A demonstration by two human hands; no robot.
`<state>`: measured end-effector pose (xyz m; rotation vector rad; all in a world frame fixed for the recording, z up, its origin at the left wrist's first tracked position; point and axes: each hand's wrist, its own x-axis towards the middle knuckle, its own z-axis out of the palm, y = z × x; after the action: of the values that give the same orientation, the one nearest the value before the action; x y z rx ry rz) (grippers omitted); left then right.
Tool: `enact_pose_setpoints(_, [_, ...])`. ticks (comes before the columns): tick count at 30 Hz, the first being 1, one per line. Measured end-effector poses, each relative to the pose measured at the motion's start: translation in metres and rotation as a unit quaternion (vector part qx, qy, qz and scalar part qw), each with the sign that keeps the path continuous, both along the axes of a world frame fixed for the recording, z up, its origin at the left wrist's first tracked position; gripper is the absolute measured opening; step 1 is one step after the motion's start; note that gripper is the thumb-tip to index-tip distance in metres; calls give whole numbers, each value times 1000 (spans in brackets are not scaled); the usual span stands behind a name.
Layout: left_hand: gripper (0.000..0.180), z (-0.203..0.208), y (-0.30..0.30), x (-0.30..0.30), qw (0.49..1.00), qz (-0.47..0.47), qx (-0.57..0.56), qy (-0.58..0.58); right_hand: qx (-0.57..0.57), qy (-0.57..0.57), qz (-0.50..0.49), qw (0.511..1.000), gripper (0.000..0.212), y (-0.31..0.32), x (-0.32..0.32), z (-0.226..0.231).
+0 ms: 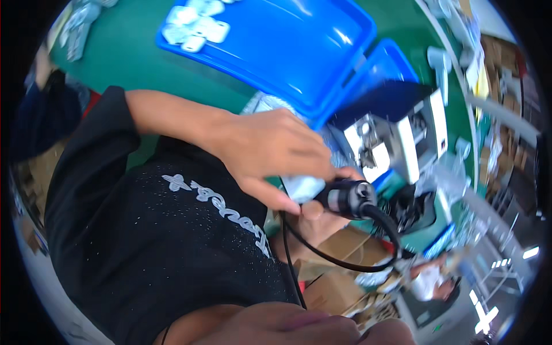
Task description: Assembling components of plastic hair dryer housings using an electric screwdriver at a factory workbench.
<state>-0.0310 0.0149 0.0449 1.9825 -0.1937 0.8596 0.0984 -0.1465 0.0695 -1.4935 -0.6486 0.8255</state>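
My left hand (pixel 273 146) reaches across from the left, its fingers curled and its thumb pointing down over a smooth white piece (pixel 303 187). Most of that piece is hidden by the hands, so its kind cannot be told. Below and partly behind it, my right hand (pixel 325 221) wraps round a black cylindrical corded tool (pixel 345 198). The tool's metal-capped end faces right, and a thick black cable (pixel 368 267) loops from it back under the hands. Its working end is out of sight.
Beyond my hands a large blue tray (pixel 259 40) holds several white plastic parts (pixel 195 29) at its left. A black-and-white machine (pixel 397 132) stands to the right on the green table (pixel 115 52). Cardboard boxes (pixel 336 290) lie below. Another person (pixel 43 115) is at the left edge.
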Motion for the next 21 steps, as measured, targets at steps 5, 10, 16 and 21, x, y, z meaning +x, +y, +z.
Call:
enact_pose_setpoints(5, [54,-49,0,19,995,-12,-79,-55,347,-81,42,933,93,31,45,41])
enact_pose_setpoints(10, [55,-51,0,24,995,-30,-82,-45,280,-213,-186,917,104,90,67,53])
enact_pose_setpoints(16, [59,-54,-5,29,994,-33,-88,-60,301,-24,116,946,94,50,82,54])
enact_pose_setpoints(21, [62,-51,-5,28,994,-26,-89,-59,284,-131,110,943,34,8,25,114])
